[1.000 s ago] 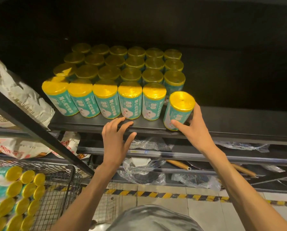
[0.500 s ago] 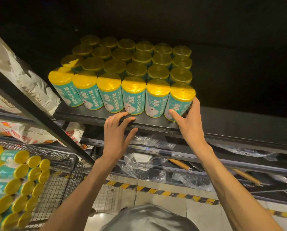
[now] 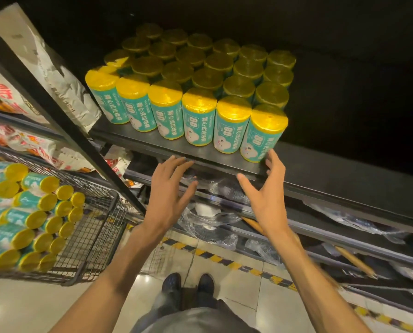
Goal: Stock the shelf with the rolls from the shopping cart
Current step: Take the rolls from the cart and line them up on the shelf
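Off to the left of both hands, the shopping cart (image 3: 99,227) holds plenty of rolls (image 3: 30,219) lying on their sides — light, I'd guess, firm enough to squeeze, with slick wrap, so best gripped around the middle. The left hand (image 3: 168,195) hangs spread and empty below the shelf (image 3: 224,162) edge. The right hand (image 3: 265,198) is splayed too, holding nothing — fingertips beside the rightmost front roll (image 3: 260,135), standing upright just above.

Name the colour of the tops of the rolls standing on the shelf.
Yellow, over teal labels; the head view shows it best on the front-row rolls.
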